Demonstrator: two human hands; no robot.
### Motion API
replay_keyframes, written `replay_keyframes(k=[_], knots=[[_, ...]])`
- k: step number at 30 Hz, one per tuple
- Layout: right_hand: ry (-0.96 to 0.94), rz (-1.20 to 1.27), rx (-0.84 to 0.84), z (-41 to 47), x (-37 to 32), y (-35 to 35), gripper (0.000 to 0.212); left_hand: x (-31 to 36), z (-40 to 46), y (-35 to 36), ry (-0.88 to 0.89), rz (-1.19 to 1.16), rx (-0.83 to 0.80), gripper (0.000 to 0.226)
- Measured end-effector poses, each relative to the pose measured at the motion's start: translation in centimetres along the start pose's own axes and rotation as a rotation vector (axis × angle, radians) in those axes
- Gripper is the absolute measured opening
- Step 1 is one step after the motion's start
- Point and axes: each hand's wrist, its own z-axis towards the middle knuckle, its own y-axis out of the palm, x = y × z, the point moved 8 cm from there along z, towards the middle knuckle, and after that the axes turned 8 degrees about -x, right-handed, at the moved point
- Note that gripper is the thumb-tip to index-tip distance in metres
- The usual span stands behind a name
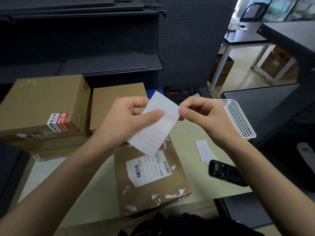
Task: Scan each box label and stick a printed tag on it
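Progress, as we judge it, stands at the tagging step for the near box [150, 178], which lies flat on the pale table [192, 133] directly in front of us with its shipping label [148, 170] facing up and no printed tag yet stuck on it. We hold the tag [156, 123] above that box: the left hand [126, 120] pinches its left edge between thumb and curled fingers, and the right hand [202, 114] pinches its right corner between thumb and forefinger, seemingly to peel the backing. The scanner [225, 172] lies on the table to the right, released, which suggests the scan of this box is done, though we cannot confirm it. Two further boxes, a large box [42, 106] at far left and a plain box [115, 103] beside it, show no tag of this kind that we can see and appear to remain. A spare paper slip [203, 150] lies on the table between the near box and the scanner. Open room exists on the near box top around the shipping label and on the bare table to its left and right. The white basket [238, 120] bounds the right side, and the near box overhangs the near table edge slightly.
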Motion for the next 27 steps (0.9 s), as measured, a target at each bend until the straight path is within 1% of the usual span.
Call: replay_keyframes(k=[4, 7, 14, 17, 21, 27], knots=[[-0.014, -0.012, 0.006, -0.3, -0.5, 0.1, 0.007, 0.2, -0.2, 0.5, 0.032, -0.054, -0.002, 0.019], [-0.017, 0.006, 0.018, -0.6, -0.6, 0.1, 0.007, 0.4, -0.4, 0.4, 0.066, -0.034, 0.015, 0.022], [-0.01, 0.059, 0.025, -1.2, -0.5, 0.5, 0.006, 1.0, -0.8, 0.0, 0.14, 0.04, 0.088, 0.022], [-0.005, 0.082, 0.028, -1.3, -0.3, 0.6, 0.005, 1.1, -0.9, -0.1, 0.157, 0.059, 0.107, 0.015], [0.003, 0.129, 0.038, -1.4, -0.2, 0.7, 0.01, 1.3, -0.9, 0.0, 0.172, 0.049, 0.117, 0.011], [0.004, 0.14, 0.053, -1.5, -0.5, 0.6, 0.005, 1.6, -1.0, 0.1, 0.193, 0.068, 0.154, 0.018]])
